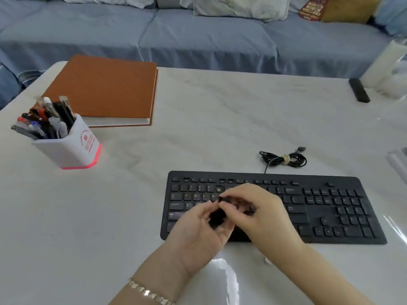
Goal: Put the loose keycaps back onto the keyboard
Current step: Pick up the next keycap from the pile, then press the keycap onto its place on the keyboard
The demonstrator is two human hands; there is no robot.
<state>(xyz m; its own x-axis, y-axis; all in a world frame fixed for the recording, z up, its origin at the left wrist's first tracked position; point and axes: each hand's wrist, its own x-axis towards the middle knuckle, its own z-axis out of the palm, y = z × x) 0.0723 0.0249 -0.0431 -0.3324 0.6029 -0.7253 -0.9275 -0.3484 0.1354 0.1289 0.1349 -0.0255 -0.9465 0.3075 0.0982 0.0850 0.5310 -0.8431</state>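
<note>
A black keyboard [330, 208] lies on the white marble table [220, 128], slightly right of centre. My left hand [198, 232] is held palm up over the keyboard's left part, cupping several loose black keycaps [217, 217]. My right hand [253, 208] hovers just above it and pinches one black keycap [224, 198] between thumb and fingertips. Both hands hide the keyboard's middle letter rows. A gap with a pale switch [218, 189] shows in the number row.
The keyboard's coiled cable [284, 159] lies behind it. A white pen holder [70, 146] full of pens stands at the left, with an orange book [103, 89] behind. A black remote [359, 90] and a clear bottle [387, 62] sit at the far right. A blue sofa [198, 36] stands beyond.
</note>
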